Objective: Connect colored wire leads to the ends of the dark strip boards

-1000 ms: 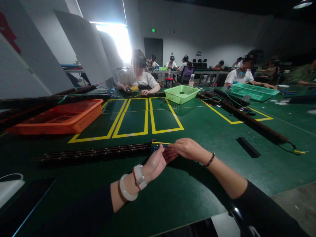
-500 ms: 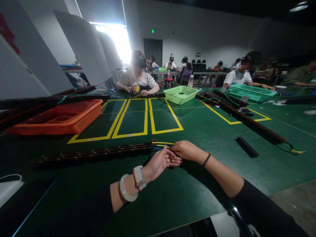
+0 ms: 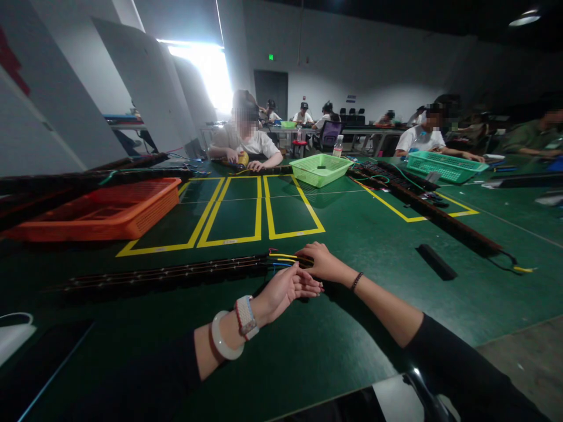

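A long black strip lies across the green table in front of me, with yellow, blue and red wires coming out of its right end. My right hand rests on those wires, fingers curled over them. My left hand lies just below the strip's end, palm turned up, fingers stretched toward the right and touching the right hand; nothing shows in it. On the left wrist are a white bangle and a watch.
An orange basket stands at the left, a light green basket beyond the yellow taped rectangles, a teal basket at the far right. More black strips and a short black bar lie to the right. Several people sit at the tables behind.
My left hand has drawn back from the wire end and opened, palm up. My right hand has slid slightly left onto the wires.
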`<state>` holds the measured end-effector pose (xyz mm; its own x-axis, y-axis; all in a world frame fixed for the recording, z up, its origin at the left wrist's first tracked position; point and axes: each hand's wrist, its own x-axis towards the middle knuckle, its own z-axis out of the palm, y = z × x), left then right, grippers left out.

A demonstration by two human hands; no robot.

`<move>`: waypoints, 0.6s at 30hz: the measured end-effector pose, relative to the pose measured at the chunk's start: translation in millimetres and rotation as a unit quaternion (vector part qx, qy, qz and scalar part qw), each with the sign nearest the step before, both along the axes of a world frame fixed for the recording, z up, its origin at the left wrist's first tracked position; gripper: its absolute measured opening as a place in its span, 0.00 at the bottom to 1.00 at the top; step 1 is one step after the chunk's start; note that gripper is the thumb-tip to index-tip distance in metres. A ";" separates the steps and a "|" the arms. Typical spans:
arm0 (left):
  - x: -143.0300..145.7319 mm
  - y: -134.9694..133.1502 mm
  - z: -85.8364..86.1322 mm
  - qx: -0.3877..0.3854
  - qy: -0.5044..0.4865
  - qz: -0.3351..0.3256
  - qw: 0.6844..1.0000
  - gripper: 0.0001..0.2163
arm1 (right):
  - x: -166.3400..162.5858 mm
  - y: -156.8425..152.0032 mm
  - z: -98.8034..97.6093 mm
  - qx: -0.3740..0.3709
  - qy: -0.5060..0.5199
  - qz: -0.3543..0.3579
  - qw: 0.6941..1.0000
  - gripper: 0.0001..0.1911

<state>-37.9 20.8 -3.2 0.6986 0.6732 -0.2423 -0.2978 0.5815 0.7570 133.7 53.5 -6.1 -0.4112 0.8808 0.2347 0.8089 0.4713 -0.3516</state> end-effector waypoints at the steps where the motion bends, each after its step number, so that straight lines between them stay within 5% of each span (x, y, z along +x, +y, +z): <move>1: 0.2 0.0 0.1 -0.001 0.001 -0.001 1.000 0.15 | -1.6 0.4 -0.3 -0.006 0.001 0.000 1.000 0.16; 11: -0.9 6.4 2.5 -0.036 -0.006 -0.029 0.999 0.18 | -7.4 -1.2 9.2 -0.115 0.073 -0.029 0.990 0.04; 18: -0.2 9.6 4.8 -0.057 -0.008 -0.046 0.997 0.21 | -1.3 -1.4 15.0 -0.213 0.137 0.014 0.967 0.14</move>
<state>-38.1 30.5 1.6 0.7607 0.5746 -0.3020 -0.2499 0.6885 0.6808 132.4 52.2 8.9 -0.4092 0.9114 -0.0433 0.6475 0.2566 -0.7176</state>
